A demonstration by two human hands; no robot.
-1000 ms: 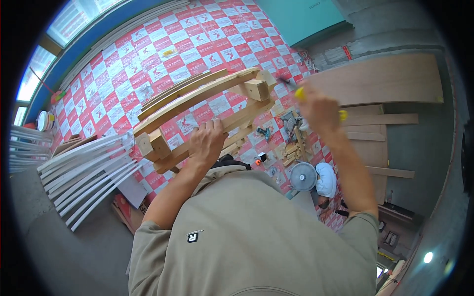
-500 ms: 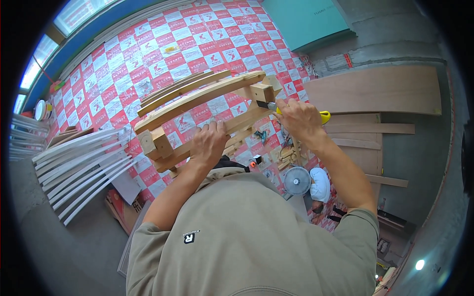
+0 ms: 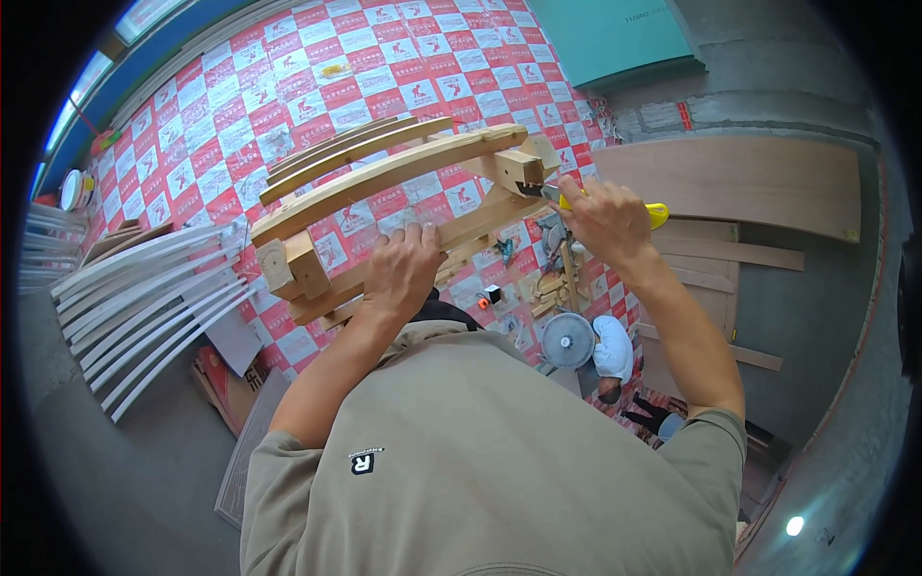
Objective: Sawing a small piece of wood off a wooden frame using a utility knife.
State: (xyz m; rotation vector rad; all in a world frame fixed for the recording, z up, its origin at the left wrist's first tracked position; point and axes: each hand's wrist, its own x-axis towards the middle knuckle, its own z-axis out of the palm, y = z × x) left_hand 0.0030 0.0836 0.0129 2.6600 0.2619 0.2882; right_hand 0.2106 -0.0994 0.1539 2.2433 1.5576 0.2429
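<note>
A pale wooden frame [image 3: 384, 180] of parallel rails and end blocks spans the upper middle of the view. My left hand [image 3: 401, 264] is curled round its lower rail, fingers on the wood. My right hand [image 3: 605, 221] is closed on a yellow-handled tool [image 3: 656, 215], its dark metal end against the underside of the right end block [image 3: 509, 168]; the exact contact is partly hidden by my fingers. Behind the frame lie further slats [image 3: 341, 149].
Red-and-white protective sheeting [image 3: 355, 77] covers the floor. Long white strips [image 3: 144, 307] lie left; plywood boards [image 3: 730, 182] and a green stack [image 3: 619, 38] lie right. Below are a power drill [image 3: 504, 250], offcuts, a fan [image 3: 567, 339], a person in white [image 3: 612, 350] and another person [image 3: 653, 418].
My right hand has swung the tool down and leftward from beside the frame onto the end block, then risen slightly with it. My left hand stays on the rail.
</note>
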